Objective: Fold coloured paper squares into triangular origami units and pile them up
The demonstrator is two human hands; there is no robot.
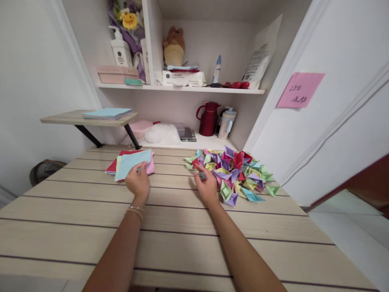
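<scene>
My left hand (137,179) pinches the near right corner of a light blue sheet of paper (130,164) between thumb and fingers. That sheet lies over a loose stack of coloured paper, with a red sheet (113,165) and a pink sheet (151,167) showing at its sides. My right hand (207,187) holds nothing; its fingers are apart and slightly curled. It is at the left edge of a heap of folded paper boats (225,173) in purple, green, red, yellow and blue. Whether its fingertips touch the nearest boats I cannot tell.
A small raised shelf (65,118) on black legs carries more blue paper (107,112) at the back left. Behind the slatted table (179,239) a cabinet holds a red jug (208,119), a pale bottle (226,123) and a white plastic bag (163,134). A pink note (300,90) hangs on the right wall.
</scene>
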